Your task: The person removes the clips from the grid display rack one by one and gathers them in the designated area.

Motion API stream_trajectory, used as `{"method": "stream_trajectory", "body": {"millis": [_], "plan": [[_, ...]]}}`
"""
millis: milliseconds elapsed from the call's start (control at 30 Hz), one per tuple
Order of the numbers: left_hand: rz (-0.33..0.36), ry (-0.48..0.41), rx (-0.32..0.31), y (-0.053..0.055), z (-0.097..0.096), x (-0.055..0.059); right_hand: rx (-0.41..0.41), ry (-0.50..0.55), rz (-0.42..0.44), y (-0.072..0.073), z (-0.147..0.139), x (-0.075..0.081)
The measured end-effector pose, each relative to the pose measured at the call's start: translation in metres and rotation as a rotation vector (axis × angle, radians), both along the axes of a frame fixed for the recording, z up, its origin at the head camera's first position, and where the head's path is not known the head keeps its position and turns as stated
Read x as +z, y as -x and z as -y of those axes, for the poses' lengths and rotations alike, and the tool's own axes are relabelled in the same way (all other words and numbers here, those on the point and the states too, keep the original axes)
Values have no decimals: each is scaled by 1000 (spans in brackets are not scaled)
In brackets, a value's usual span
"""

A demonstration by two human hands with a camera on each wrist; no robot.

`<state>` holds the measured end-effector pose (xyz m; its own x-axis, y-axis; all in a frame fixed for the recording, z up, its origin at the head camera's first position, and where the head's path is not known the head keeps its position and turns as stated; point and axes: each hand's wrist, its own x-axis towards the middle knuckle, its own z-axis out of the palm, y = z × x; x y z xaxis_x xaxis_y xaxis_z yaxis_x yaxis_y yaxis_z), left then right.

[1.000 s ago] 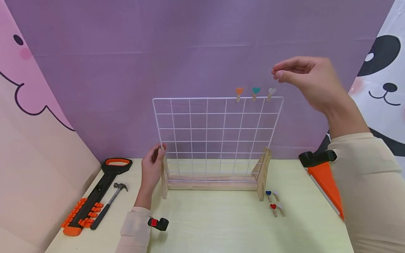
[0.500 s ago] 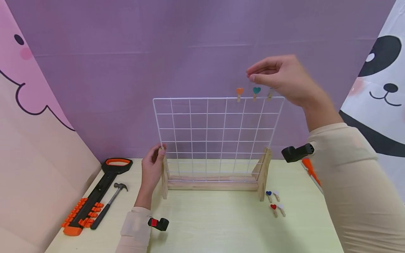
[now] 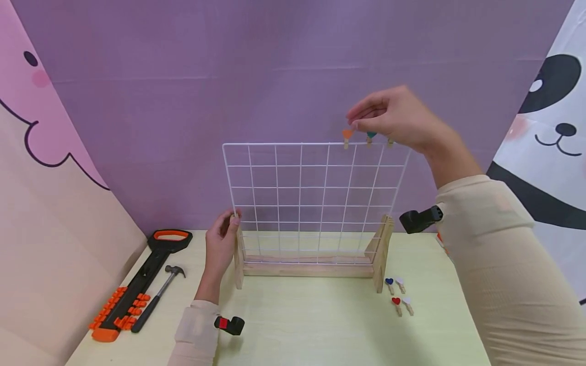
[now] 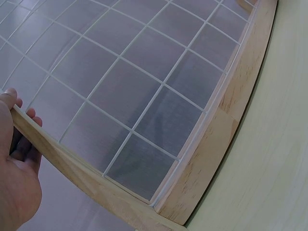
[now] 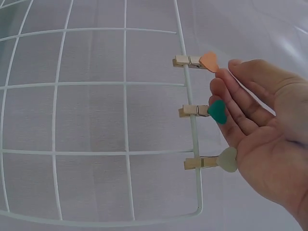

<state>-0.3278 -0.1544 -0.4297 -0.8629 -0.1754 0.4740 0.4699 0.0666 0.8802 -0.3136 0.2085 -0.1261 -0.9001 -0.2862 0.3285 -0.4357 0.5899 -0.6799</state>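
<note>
A white wire grid [image 3: 299, 187] stands upright in a wooden stand [image 3: 306, 270]. My left hand [image 3: 221, 243] grips the top of the stand's left post, thumb in front and fingers behind, as the left wrist view [image 4: 19, 163] also shows. Along the grid's top wire are clipped three small clothespins with hearts: an orange one [image 5: 209, 62], a green one [image 5: 216, 111] and a pale grey one [image 5: 227, 160]. My right hand [image 3: 393, 117] hovers over them, thumb and fingertips right at the orange heart's edge, a gap between them. From the head, this hand partly covers the green and grey hearts.
On the table right of the stand lie several more heart clothespins, among them a blue one [image 3: 389, 282] and a red one [image 3: 396, 303]. At left rest a hammer [image 3: 157, 299] and a black-and-orange tool [image 3: 142, 282]. A purple backdrop [image 3: 160, 112] hangs behind.
My right hand has moved left and then down along the grid's top, from beyond the grey clothespin to the orange one. The left hand keeps its grip on the post.
</note>
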Motion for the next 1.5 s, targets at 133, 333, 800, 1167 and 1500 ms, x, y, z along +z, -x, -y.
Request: {"method": "stream_trajectory", "body": {"millis": [133, 333, 800, 1167, 1500], "plan": [[4, 4, 0, -1, 0, 0, -3, -36, 14, 2, 2, 1], [9, 10, 3, -2, 1, 1, -10, -106, 19, 3, 5, 2], [48, 40, 32, -4, 4, 0, 0, -174, 2, 5, 14, 3], [25, 14, 25, -2, 2, 0, -56, -177, 13, 1, 16, 1], [-7, 6, 5, 0, 0, 0, -79, -83, -24, 2, 12, -2]]}}
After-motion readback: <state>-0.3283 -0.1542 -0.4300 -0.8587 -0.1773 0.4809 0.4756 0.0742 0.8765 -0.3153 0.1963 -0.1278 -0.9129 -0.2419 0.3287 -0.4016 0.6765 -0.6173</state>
